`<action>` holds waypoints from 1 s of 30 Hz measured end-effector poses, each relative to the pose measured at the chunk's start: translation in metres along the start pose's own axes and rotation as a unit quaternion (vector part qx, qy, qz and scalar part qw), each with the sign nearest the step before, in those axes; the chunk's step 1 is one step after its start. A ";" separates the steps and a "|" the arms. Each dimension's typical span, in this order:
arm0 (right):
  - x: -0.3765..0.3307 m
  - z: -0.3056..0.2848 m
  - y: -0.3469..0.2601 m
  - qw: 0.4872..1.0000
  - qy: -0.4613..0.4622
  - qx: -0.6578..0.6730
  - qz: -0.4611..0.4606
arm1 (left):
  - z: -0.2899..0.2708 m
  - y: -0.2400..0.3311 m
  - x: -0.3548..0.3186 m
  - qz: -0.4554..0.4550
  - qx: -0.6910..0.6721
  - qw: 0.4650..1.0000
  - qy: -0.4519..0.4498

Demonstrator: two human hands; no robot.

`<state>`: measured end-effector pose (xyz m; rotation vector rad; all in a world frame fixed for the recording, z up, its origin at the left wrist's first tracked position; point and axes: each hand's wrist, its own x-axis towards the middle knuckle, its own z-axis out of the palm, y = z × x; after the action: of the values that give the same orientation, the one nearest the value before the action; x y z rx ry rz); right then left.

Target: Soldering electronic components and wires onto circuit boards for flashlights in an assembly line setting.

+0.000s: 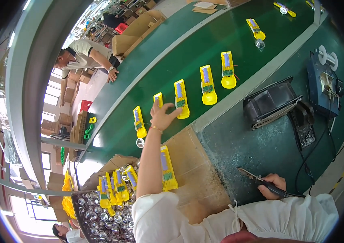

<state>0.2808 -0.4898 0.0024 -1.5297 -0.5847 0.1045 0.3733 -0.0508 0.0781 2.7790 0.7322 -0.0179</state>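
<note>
My left hand (162, 116) reaches out over the green conveyor belt (188, 52) and closes on a yellow torch body (158, 97), most of which is hidden behind the fingers. Its thumb points toward the neighbouring yellow body (181, 99). More yellow bodies (207, 85) lie in a row along the belt, each with a blue cell and a green board. My right hand (273, 184) rests on the dark bench and grips a black-handled soldering iron (257, 178), tip pointing left. Another yellow body (166, 167) lies on a cardboard sheet (198, 174) by my left forearm.
A box of several yellow bodies (115, 187) and a tray of silver reflectors (99, 216) sit at lower left. A black fan (271, 103), an iron stand (305, 129) and a blue solder station (322, 85) stand on the bench. Another person (85, 56) leans on the belt's far side.
</note>
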 end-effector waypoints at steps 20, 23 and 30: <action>-0.010 -0.009 -0.015 0.983 0.001 0.048 0.179 | -0.111 -0.079 -0.223 0.080 0.034 0.968 0.237; -0.009 -0.004 -0.010 0.982 0.015 0.033 0.183 | -0.146 -0.148 -0.268 -0.053 0.119 0.962 0.242; -0.006 -0.006 -0.020 0.983 0.001 0.056 0.176 | -0.182 -0.408 -0.422 -0.283 0.169 0.941 0.073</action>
<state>0.2727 -0.4992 0.0198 -1.5100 -0.2958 0.4004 -0.2032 0.1341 0.1844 2.7823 1.6887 -0.0523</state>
